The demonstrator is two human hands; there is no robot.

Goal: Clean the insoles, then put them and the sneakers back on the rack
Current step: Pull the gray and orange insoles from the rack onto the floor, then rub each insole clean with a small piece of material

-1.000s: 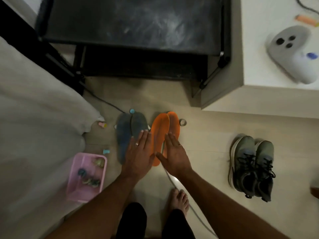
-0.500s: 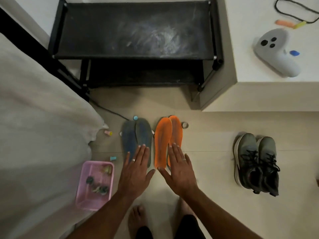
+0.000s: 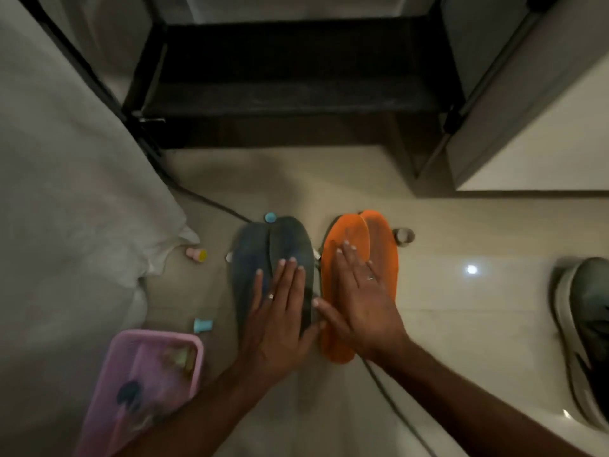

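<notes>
Flat hands on insoles.

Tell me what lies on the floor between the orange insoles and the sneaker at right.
Only a small ring-shaped item beside the orange insoles; otherwise bare floor up to the sneaker, in the head view.

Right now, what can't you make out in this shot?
- Sneakers, head view: cut off by the right edge.
- Pink basket contents: motion blur.
- Blue insoles heels: under the left hand.
- Orange insoles middle: under the right hand.
- Rack top: cut off above.
</notes>
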